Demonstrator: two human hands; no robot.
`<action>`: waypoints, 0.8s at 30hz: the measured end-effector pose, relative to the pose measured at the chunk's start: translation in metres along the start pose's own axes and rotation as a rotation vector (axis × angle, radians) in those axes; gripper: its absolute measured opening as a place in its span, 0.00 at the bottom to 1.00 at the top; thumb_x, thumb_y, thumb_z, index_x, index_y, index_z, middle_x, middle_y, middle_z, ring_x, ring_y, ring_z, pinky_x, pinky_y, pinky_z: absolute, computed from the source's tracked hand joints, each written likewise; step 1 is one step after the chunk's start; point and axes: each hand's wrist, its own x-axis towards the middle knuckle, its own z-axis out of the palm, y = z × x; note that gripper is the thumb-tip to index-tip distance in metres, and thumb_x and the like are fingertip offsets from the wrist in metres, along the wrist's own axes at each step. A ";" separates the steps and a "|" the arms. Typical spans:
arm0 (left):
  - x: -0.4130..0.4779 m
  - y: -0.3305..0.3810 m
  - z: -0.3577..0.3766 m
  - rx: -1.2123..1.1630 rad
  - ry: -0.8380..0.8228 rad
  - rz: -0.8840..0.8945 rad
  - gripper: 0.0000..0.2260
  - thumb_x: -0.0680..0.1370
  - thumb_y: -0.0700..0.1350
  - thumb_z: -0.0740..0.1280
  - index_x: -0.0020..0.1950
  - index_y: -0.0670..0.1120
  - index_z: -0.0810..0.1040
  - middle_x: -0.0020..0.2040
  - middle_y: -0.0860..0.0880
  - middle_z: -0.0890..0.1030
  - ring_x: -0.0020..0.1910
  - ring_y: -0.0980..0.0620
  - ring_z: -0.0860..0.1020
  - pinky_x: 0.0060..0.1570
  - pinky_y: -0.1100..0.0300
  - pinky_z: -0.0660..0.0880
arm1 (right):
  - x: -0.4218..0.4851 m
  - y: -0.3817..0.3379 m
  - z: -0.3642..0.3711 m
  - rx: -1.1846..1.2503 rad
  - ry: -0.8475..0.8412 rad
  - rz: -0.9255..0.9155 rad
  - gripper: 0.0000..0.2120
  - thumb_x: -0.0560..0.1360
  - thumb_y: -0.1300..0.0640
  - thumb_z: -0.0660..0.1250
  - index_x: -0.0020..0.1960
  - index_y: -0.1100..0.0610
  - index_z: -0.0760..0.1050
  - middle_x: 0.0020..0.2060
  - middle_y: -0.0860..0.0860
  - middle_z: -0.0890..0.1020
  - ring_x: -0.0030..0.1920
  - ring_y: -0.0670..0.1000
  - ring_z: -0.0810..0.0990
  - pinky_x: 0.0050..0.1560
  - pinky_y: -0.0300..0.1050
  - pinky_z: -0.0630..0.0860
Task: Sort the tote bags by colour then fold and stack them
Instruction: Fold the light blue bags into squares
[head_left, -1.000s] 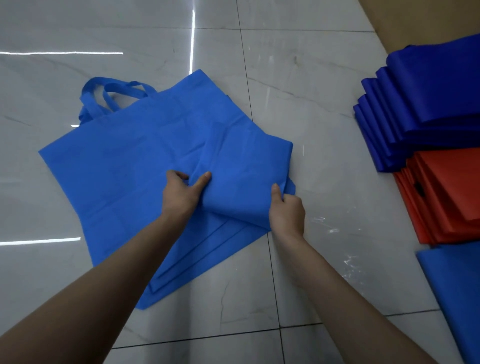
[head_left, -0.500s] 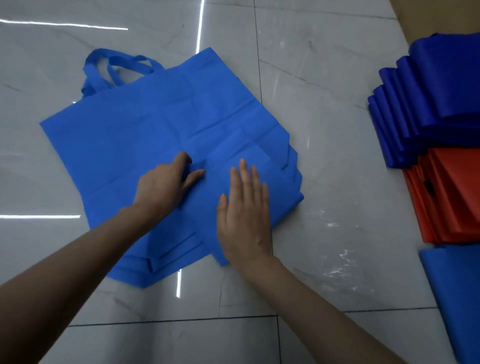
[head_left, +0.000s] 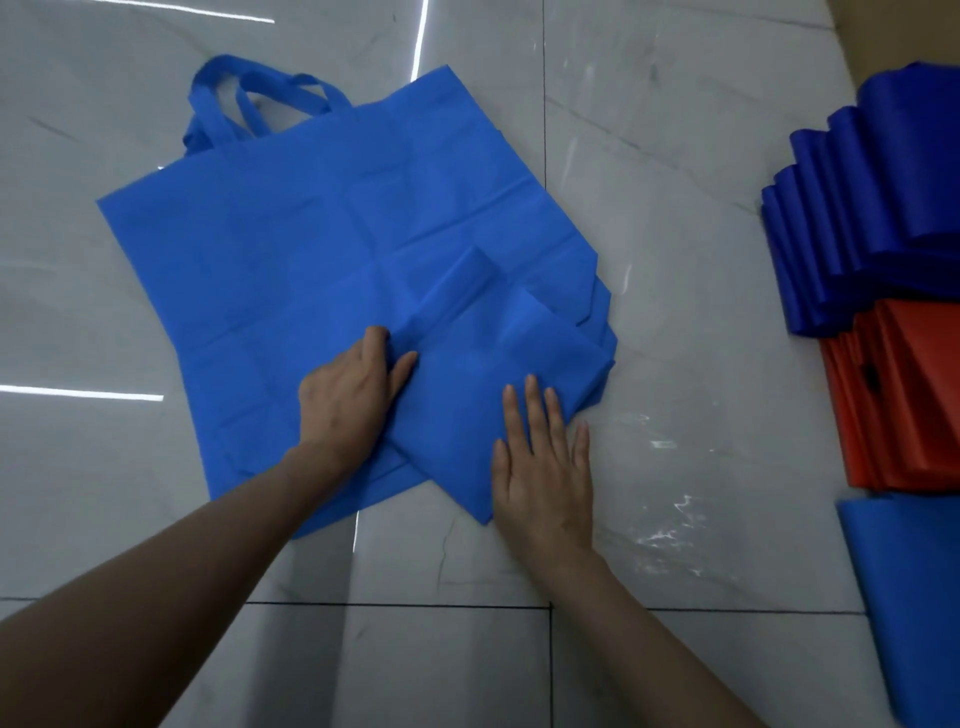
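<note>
Blue fabric is pressed flat under the straight, slightly spread fingers (head_left: 532, 410) of the right hand (head_left: 545, 467), which lies palm down on the near right edge of the folded bag (head_left: 483, 374); the little finger is seen to reach past the cloth onto the floor (head_left: 675, 182). Half a second ago this hand was laid nearer the middle of the fold, and a second ago its fingers were curled on the right edge. The left hand (head_left: 348, 400) is kept at the fold's left edge, as before: its fingers (head_left: 376, 338) are bent under and the thumb is stretched over the cloth, so that the edge is gripped between them. The folded bag is now laid low on the pile, where a second ago it was held raised.

Beneath it, the unfolded tote bags (head_left: 291, 249) of the same blue are spread flat in a stack, with the handles (head_left: 249, 98) turned to the far left. Pale grey marbled tiles with dark joints make up the floor, and bright strips of light (head_left: 78, 392) are mirrored in it. At the right edge, well apart from the hands, a stack of dark blue folded bags (head_left: 872, 218) is set just beyond a stack of red ones (head_left: 904, 400); nearer, more mid-blue cloth (head_left: 914, 597) is cut off by the frame. A brown strip (head_left: 904, 31) is seen in the far right corner.
</note>
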 end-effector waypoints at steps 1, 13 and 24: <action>0.000 -0.001 0.000 -0.001 0.000 0.015 0.18 0.80 0.55 0.58 0.55 0.40 0.70 0.42 0.42 0.79 0.40 0.39 0.78 0.33 0.54 0.63 | -0.005 0.005 -0.004 -0.011 0.015 0.001 0.26 0.81 0.48 0.44 0.75 0.55 0.60 0.75 0.51 0.59 0.74 0.50 0.56 0.70 0.54 0.51; 0.004 -0.028 0.016 -0.003 0.051 0.376 0.21 0.78 0.59 0.54 0.54 0.45 0.76 0.42 0.46 0.81 0.39 0.44 0.79 0.39 0.53 0.68 | 0.071 -0.022 -0.008 0.008 -0.075 -0.347 0.27 0.78 0.45 0.47 0.75 0.51 0.61 0.74 0.48 0.63 0.74 0.51 0.62 0.72 0.57 0.59; -0.002 -0.010 0.008 -0.103 -0.016 0.176 0.22 0.77 0.61 0.55 0.55 0.46 0.76 0.40 0.47 0.79 0.40 0.44 0.77 0.37 0.53 0.71 | 0.058 0.028 -0.019 0.046 0.093 0.179 0.27 0.79 0.45 0.48 0.64 0.62 0.73 0.65 0.58 0.75 0.63 0.60 0.73 0.60 0.56 0.70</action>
